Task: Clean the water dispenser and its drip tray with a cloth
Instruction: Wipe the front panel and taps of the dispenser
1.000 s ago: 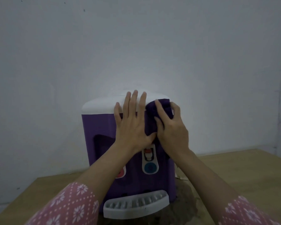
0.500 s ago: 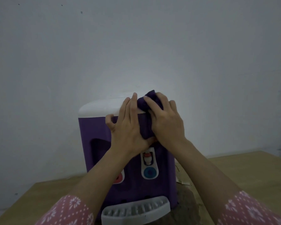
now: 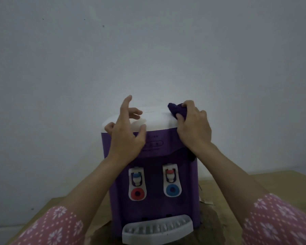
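A purple water dispenser (image 3: 154,204) with a white top (image 3: 155,121) stands on a wooden table. Two taps sit on its front, and a white slotted drip tray (image 3: 157,228) juts out at its base. My right hand (image 3: 194,128) grips a bunched dark purple cloth (image 3: 177,109) at the right rear of the white top. My left hand (image 3: 127,131) hovers over the top's left front edge, fingers spread and holding nothing.
The wooden table (image 3: 276,183) runs left and right of the dispenser. A dark wet-looking patch (image 3: 210,225) lies around the dispenser's base. A plain grey wall (image 3: 148,50) stands close behind. My pink patterned sleeves fill the lower corners.
My hands have parted. The right hand carried the cloth up and to the right onto the white top. The left hand let go of the cloth and lifted with spread fingers.
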